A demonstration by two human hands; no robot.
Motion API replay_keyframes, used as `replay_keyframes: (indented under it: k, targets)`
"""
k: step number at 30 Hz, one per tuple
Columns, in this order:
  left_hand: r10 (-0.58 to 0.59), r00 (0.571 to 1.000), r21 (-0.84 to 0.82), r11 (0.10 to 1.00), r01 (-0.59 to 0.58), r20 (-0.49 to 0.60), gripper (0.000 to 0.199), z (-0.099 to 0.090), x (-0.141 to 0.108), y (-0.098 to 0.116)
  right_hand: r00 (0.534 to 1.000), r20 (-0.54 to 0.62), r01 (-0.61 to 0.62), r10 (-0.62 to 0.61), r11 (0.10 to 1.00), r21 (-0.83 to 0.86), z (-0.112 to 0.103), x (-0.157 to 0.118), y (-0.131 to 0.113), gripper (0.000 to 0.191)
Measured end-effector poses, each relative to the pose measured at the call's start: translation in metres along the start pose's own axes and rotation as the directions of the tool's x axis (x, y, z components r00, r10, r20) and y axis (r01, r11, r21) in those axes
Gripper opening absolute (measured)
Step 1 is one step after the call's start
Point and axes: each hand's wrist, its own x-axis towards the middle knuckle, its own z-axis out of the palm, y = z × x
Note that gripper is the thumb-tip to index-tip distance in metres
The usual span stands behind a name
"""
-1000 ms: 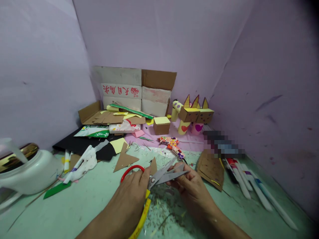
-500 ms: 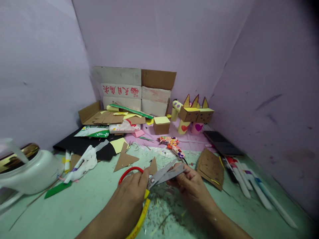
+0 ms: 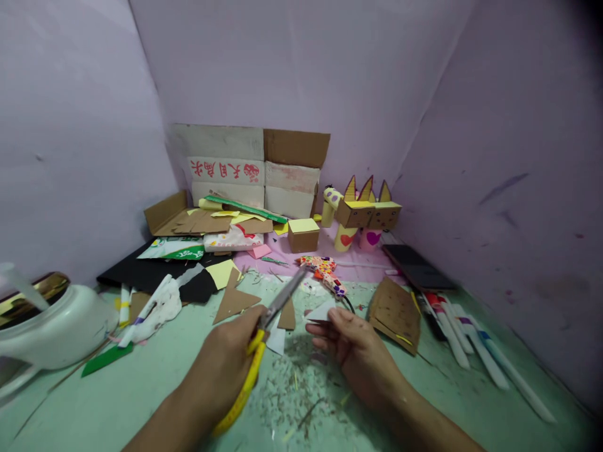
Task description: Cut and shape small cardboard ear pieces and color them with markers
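In my left hand [image 3: 225,358] is a pair of scissors [image 3: 282,296] with a yellow handle, its blades together and aimed away to the upper right. Between the thumb and fingers of my right hand [image 3: 354,342] is a small white paper piece [image 3: 322,312] with a pointed corner. Beneath the scissors lies another white paper scrap [image 3: 276,339], partly hidden by the blades and hand. Beside it is a narrow brown cardboard piece [image 3: 287,315]. An angular cardboard offcut [image 3: 235,297] lies just past my left hand.
A glue gun [image 3: 325,271] with a flowered pattern lies ahead. Behind it stand a cardboard box [image 3: 303,237] and animal figures [image 3: 370,216]. Markers [image 3: 487,358] and a phone [image 3: 419,269] are at right, a white pot [image 3: 70,329] at left.
The scissors have swung away from my right hand and their blades have closed. My left hand has shifted left, and a white scrap now shows on the table below.
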Motion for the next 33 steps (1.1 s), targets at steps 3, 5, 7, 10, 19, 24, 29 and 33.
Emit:
replay_keyframes:
  k: [3, 5, 7, 10, 19, 24, 29, 33]
  targets:
    - [-0.177, 0.979, -0.034, 0.984, 0.174, -0.100, 0.025, -0.011, 0.009, -0.004, 0.997, 0.018, -0.078, 0.078, 0.996, 0.039, 0.001, 0.001, 0.001, 0.022]
    - [-0.244, 0.958, -0.123, 0.966, 0.227, -0.150, 0.027, -0.013, 0.012, -0.004, 0.995, 0.042, -0.095, 0.093, 0.995, 0.027, 0.001, 0.000, 0.002, 0.018]
    - [-0.283, 0.951, -0.280, 0.930, 0.239, -0.127, 0.030, -0.012, 0.013, -0.001, 0.991, 0.080, -0.108, 0.106, 0.994, 0.022, 0.002, 0.000, 0.004, 0.016]
    - [-0.316, 0.949, -0.520, 0.808, 0.276, 0.013, 0.039, -0.007, 0.009, 0.007, 0.976, 0.164, -0.149, 0.144, 0.989, 0.019, 0.003, -0.002, 0.005, 0.015]
    - [-0.265, 0.956, -0.576, 0.766, 0.286, 0.122, 0.046, 0.001, 0.007, 0.015, 0.959, 0.200, -0.203, 0.200, 0.979, -0.009, 0.005, -0.007, 0.009, 0.035]
    - [-0.250, 0.960, -0.588, 0.761, 0.274, 0.123, 0.039, 0.002, 0.008, 0.017, 0.954, 0.225, -0.199, 0.197, 0.980, -0.014, 0.006, -0.009, 0.012, 0.039]
    - [-0.241, 0.968, -0.577, 0.781, 0.238, 0.073, 0.033, 0.005, 0.009, 0.012, 0.953, 0.234, -0.183, 0.194, 0.981, -0.068, 0.003, -0.008, 0.013, 0.041]
    - [-0.234, 0.972, -0.570, 0.795, 0.210, 0.031, 0.035, 0.005, 0.009, 0.011, 0.948, 0.241, -0.161, 0.205, 0.969, -0.189, 0.002, -0.009, 0.014, 0.034]
